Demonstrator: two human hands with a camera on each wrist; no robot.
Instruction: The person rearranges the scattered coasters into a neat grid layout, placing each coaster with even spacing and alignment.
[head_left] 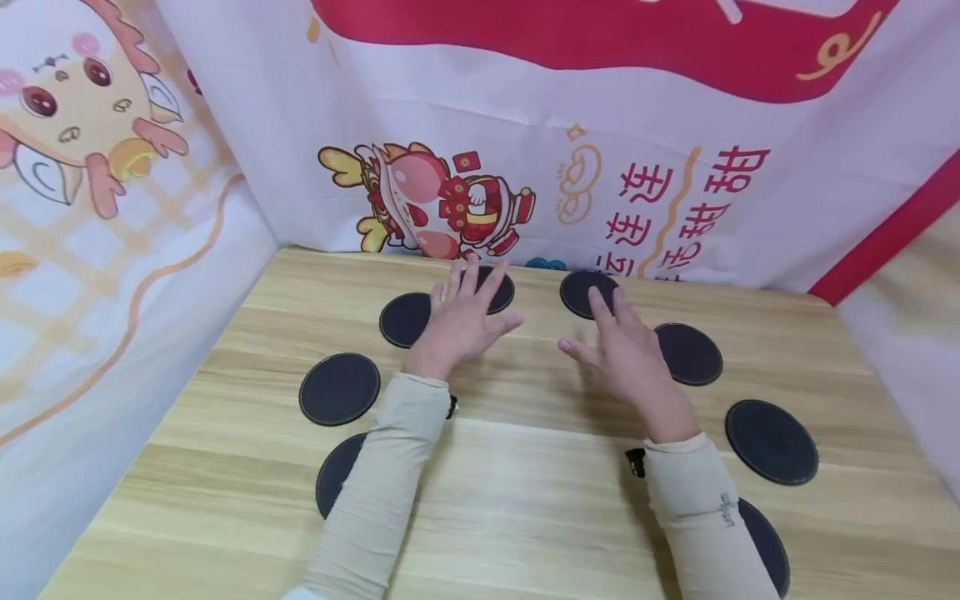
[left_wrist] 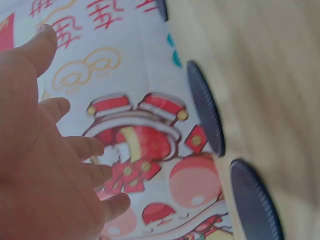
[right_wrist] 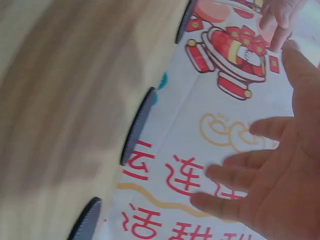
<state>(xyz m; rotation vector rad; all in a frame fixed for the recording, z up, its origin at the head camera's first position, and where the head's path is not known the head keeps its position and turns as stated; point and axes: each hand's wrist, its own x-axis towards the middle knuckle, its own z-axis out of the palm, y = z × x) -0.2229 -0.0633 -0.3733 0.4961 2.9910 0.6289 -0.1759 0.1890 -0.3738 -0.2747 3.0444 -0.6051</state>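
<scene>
Over the far part of the wooden table (head_left: 517,492), my left hand (head_left: 459,329) is held with its fingers spread and nothing in it. Beneath its fingertips, partly covered, lies a round black coaster (head_left: 497,292), and another black coaster (head_left: 403,320) is just left of that hand. My right hand (head_left: 630,358) also has spread fingers and holds nothing. Its fingertips overlap a black coaster (head_left: 581,293) near the table's back edge. In the left wrist view the left palm (left_wrist: 45,165) faces the printed cloth; the right wrist view shows the right hand (right_wrist: 270,185) likewise bare.
More black coasters form an arc: one at the left (head_left: 340,389), one partly under the left sleeve (head_left: 337,479), others on the right (head_left: 688,354), (head_left: 771,442) and one by the right sleeve (head_left: 765,546). A printed white cloth (head_left: 465,100) hangs behind the table.
</scene>
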